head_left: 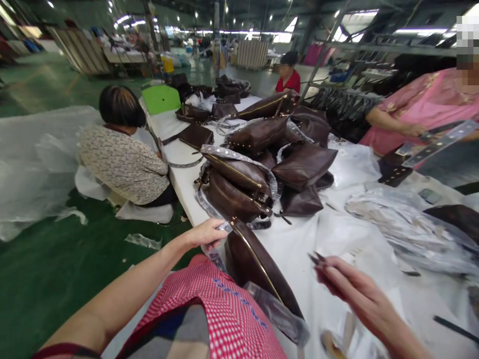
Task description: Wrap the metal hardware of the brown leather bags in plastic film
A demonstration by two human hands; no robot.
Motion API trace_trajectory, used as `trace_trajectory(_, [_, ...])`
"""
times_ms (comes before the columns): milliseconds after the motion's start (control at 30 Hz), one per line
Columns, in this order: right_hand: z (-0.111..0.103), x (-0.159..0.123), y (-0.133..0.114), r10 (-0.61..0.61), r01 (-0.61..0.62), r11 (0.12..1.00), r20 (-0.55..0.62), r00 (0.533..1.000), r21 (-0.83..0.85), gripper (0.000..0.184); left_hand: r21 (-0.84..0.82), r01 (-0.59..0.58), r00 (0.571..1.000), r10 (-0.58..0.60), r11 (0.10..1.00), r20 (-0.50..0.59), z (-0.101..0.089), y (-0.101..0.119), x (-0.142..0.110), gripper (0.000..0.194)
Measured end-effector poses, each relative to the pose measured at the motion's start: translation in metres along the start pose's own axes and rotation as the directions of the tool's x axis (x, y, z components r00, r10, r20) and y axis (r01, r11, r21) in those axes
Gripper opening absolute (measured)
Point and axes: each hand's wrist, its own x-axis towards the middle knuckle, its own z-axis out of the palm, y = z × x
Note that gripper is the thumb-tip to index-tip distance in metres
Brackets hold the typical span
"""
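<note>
A dark brown leather handbag [262, 267] with a long gold zipper lies on the white table just in front of my apron. My left hand [207, 233] is closed on the bag's plastic-wrapped strap [223, 227], near the end where it joins the bag. To the right of the bag, above the table, my right hand [346, 279] is closed round small dark thread snips [316, 258]. Their two pointed tips stick out past my fingers, slightly apart and away from the bag. The snips' handles are hidden in my palm.
More brown bags [239, 192] are heaped up the table [190, 194]. Clear plastic and wrapped straps [407, 224] lie at right. A person in a patterned top [123, 159] sits at left; one in pink [419, 109] stands at right holding a strap; another in red [290, 82] sits beyond.
</note>
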Motion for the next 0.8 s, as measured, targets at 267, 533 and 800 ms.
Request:
trace_trajectory(267, [0.117, 0.134, -0.038, -0.293, 0.331, 0.943, 0.413, 0.862, -0.022, 0.034, -0.122, 0.032, 0.993, -0.018, 0.992, 0.115, -0.008, -0.002, -0.007, 0.006])
trace_trajectory(533, [0.117, 0.151, -0.024, -0.324, 0.396, 0.917, 0.488, 0.811, -0.049, 0.033, -0.187, 0.062, 0.984, -0.028, 0.980, 0.177, -0.018, -0.004, -0.009, 0.007])
trace_trajectory(800, [0.119, 0.156, -0.033, -0.305, 0.425, 0.899, 0.552, 0.776, -0.101, 0.032, -0.209, 0.028, 0.972, 0.022, 0.978, 0.234, -0.017, -0.009, 0.000, 0.005])
